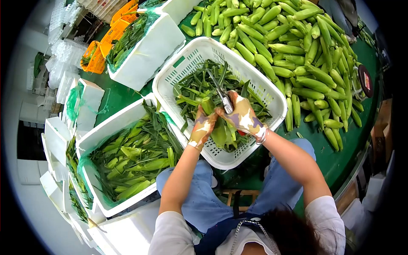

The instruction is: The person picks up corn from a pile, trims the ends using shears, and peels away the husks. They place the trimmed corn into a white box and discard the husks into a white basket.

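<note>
Over the white slotted basket [272, 100], my two gloved hands are close together. My left hand [203, 126], in a camouflage glove, is closed around a green corn ear [219, 134] whose cut-looking end points up. My right hand [244, 115], in a matching glove, grips a metal cutting tool [222, 94] whose blades point up and left beside the ear. Cut green husk leaves [229, 72] lie in the basket beneath and around both hands. The lower part of the ear merges with the leaves.
A big heap of corn ears [306, 55] covers the green floor at upper right. At lower left stands a white foam box [91, 178] of leafy corn [136, 163]. Another foam box [148, 51] and orange crates [112, 34] are at upper left. A round dark object [365, 80] is at right.
</note>
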Demonstrator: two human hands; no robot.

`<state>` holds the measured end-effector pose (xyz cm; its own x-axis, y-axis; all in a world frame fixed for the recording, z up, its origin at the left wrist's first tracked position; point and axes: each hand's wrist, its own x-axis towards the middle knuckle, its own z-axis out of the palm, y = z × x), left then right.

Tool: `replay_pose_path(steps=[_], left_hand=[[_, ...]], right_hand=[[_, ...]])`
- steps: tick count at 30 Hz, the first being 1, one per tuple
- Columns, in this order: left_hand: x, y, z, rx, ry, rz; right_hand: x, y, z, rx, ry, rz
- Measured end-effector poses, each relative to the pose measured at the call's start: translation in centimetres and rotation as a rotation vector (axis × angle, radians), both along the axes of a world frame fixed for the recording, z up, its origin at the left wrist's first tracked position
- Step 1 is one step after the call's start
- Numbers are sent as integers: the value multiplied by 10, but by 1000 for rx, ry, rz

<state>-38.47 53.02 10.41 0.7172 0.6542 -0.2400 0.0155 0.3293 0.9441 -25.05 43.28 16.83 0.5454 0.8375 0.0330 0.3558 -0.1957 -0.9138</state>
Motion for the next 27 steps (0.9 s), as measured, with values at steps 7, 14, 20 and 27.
replay_pose_path(steps=[7, 14, 20, 27], left_hand=[[10, -13, -9, 598, 87, -115], [-5, -7, 16, 41, 37, -173], [-14, 7, 24, -125, 39, -70], [-14, 31, 17, 463, 123, 102]], right_hand=[[0, 11, -12, 97, -178, -36], [-1, 11, -12, 126, -118, -51], [-6, 10, -5, 280, 548, 20], [-5, 8, -9, 280, 620, 51]])
